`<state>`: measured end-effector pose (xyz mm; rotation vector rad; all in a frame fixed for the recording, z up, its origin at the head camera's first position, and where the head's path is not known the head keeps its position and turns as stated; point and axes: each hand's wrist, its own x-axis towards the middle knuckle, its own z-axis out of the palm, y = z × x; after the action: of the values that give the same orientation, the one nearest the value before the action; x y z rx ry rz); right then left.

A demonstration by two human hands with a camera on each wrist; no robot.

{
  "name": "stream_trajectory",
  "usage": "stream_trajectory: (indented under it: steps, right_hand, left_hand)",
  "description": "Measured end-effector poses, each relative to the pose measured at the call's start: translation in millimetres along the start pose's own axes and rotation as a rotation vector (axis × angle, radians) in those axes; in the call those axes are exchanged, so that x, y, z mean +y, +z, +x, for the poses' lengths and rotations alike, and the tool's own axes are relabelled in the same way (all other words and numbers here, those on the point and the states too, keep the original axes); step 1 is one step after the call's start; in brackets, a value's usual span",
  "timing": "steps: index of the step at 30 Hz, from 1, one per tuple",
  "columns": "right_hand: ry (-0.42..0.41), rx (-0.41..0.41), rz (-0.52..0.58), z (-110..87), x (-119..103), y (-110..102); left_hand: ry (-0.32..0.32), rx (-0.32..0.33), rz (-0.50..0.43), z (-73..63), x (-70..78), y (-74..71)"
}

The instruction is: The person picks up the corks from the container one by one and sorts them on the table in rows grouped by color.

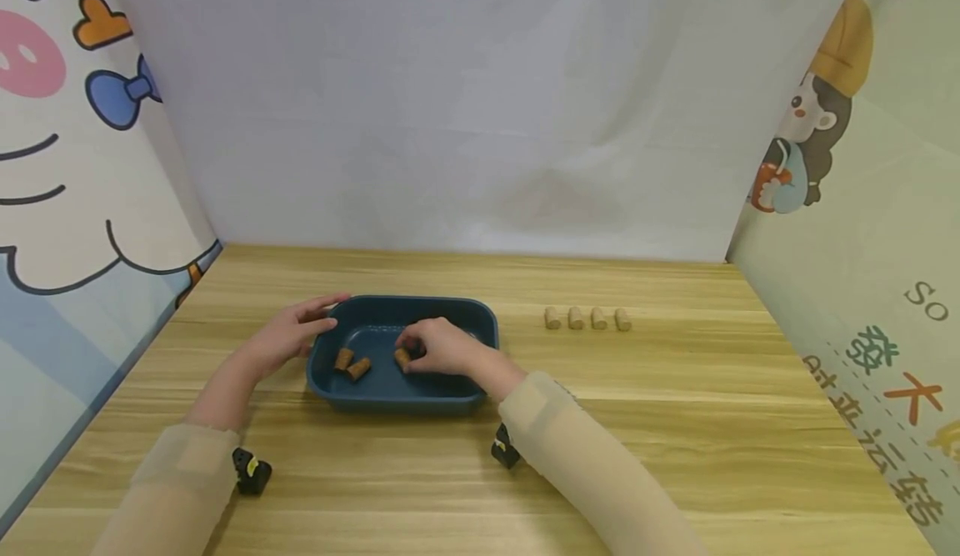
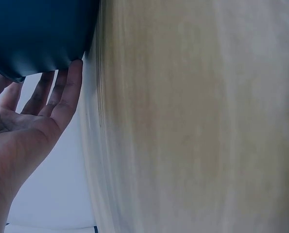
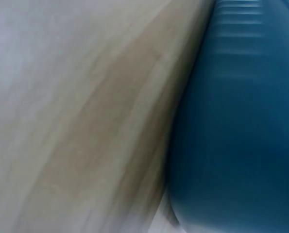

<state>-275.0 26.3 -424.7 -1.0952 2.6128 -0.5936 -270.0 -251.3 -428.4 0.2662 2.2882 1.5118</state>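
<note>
A dark blue rectangular bin (image 1: 408, 404) stands on the table. My left hand (image 1: 283, 339) rests at its left end; in the left wrist view the fairly straight fingers (image 2: 69, 94) touch the outer wall. Inside the bin, my right hand (image 1: 442, 348) pinches a brown cork stopper (image 1: 402, 360) between thumb and fingers, low over the bin's floor. Two more cork stoppers lie at the bin's left side, one cork (image 1: 343, 360) close beside another cork (image 1: 360, 369). The right wrist view shows the bin's outer wall (image 3: 236, 126) but not the hand.
To the right of the bin, several lighter corks (image 1: 575, 318) stand in a spaced row on the wooden table (image 1: 675, 423). A white cloth backdrop (image 1: 450, 122) hangs behind the table, with printed cloths on both sides. Small black wrist devices (image 1: 251, 473) sit by the sleeves.
</note>
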Motion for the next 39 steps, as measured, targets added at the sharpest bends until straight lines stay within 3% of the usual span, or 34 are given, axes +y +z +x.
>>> stream_trajectory:
  steps: [14,39]
  right_hand:
    - [-0.026,0.006,0.030,-4.3,1,-2]
    - [-0.047,0.058,0.132,-49.8,-7,-53]
  left_hand:
    - [0.006,-0.003,-0.012,0.0,-1.8,-0.9]
    - [0.010,0.002,0.015,-2.1,-0.2,-0.2]
